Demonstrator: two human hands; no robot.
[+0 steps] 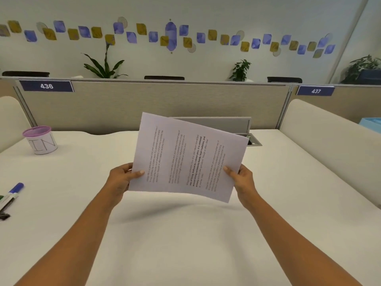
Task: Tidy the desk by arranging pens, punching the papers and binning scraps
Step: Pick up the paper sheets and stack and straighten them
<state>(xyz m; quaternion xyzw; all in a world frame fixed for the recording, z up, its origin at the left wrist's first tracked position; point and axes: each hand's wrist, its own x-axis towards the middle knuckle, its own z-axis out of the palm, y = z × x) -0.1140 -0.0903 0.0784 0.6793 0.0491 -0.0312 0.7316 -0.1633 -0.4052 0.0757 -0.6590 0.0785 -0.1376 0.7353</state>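
Observation:
A printed sheet of paper (188,155) hangs in the air above the middle of the white desk (185,234), turned sideways so its text runs up and down. My left hand (121,178) pinches its lower left edge, thumb on the front. At the lower right edge my right hand (241,178) pinches it the same way. Whether one sheet or more is held cannot be told. A blue-capped marker (15,189) lies with other pens (8,200) at the desk's left edge. A pink mesh cup (40,140) wrapped in white paper marked "IN" stands at the far left.
A grey cable hatch (233,125) stands open at the back of the desk, behind the paper. Beige partitions (144,104) with labels 436 and 437 close the far side. A black clip-like object (4,216) lies at the left edge. A light blue tray (371,122) shows at far right.

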